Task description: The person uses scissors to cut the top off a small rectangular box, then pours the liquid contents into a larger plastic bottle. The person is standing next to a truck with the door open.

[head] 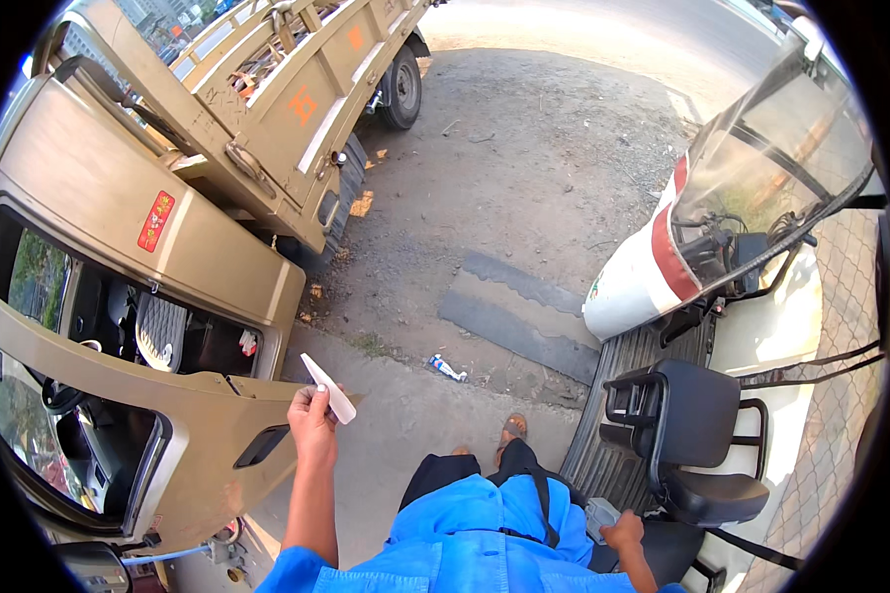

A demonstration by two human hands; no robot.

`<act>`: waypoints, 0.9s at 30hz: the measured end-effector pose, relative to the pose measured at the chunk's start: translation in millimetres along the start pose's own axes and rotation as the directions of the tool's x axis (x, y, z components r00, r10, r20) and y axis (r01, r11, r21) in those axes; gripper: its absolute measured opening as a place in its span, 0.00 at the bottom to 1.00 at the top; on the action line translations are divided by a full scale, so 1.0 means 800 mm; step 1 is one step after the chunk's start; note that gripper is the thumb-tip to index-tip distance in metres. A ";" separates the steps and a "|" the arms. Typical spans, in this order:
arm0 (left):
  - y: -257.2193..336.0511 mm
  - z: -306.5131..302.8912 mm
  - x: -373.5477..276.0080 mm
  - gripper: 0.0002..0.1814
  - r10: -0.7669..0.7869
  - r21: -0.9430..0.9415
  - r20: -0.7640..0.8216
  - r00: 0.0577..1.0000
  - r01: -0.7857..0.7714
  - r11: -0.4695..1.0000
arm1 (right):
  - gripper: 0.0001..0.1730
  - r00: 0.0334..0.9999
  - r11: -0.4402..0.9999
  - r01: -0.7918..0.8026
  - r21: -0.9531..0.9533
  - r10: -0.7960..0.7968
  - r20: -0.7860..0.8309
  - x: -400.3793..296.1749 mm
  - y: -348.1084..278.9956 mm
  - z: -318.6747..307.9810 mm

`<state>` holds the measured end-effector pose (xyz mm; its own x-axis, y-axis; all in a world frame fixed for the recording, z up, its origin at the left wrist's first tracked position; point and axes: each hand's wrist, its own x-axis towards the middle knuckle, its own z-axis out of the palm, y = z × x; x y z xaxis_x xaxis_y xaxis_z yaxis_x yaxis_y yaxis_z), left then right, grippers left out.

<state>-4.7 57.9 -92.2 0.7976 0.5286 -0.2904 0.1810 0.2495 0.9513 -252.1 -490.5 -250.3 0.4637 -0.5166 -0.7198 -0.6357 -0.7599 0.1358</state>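
Observation:
My left hand point(314, 424) grips a thin, pale, tapering piece point(328, 388), perhaps folded paper or a plastic scraper, between thumb and fingers. It is held out beside the open door point(208, 422) of a tan truck. My right hand point(624, 531) is low at my right side, its curled fingers at the edge of a small grey translucent plastic box point(601, 514). The hand covers part of that box. Beneath them is a black seat point(656, 548) in a three-wheeled vehicle.
The truck cab point(111, 200) and its cargo bed point(297, 111) stand at left. On the right are the vehicle's white front shell point(630, 296), clear windshield point(771, 156) and black driver's seat point(693, 415). Rubber mats point(519, 319) and a crumpled packet point(447, 368) lie on the ground.

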 end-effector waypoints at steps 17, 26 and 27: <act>0.012 0.003 0.095 0.11 0.127 -0.040 -0.243 0.962 -0.140 0.989 | 0.33 0.812 0.878 0.447 -0.170 -0.478 -0.335 0.090 -0.366 -0.245; 0.029 -0.020 0.155 0.09 0.201 0.027 -0.562 0.802 -0.226 0.974 | 0.32 0.582 0.672 0.721 -0.169 -0.720 -0.377 0.034 -0.589 -0.312; 0.033 -0.022 0.150 0.09 0.185 0.033 -0.617 0.765 -0.210 0.977 | 0.32 0.542 0.630 0.761 -0.159 -0.750 -0.379 0.025 -0.616 -0.316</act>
<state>85.8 142.2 -104.1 0.2892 0.9509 -0.1099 0.0284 0.1063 0.9939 226.2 -225.8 -159.6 0.9620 0.1407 -0.2339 0.0506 -0.9340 -0.3537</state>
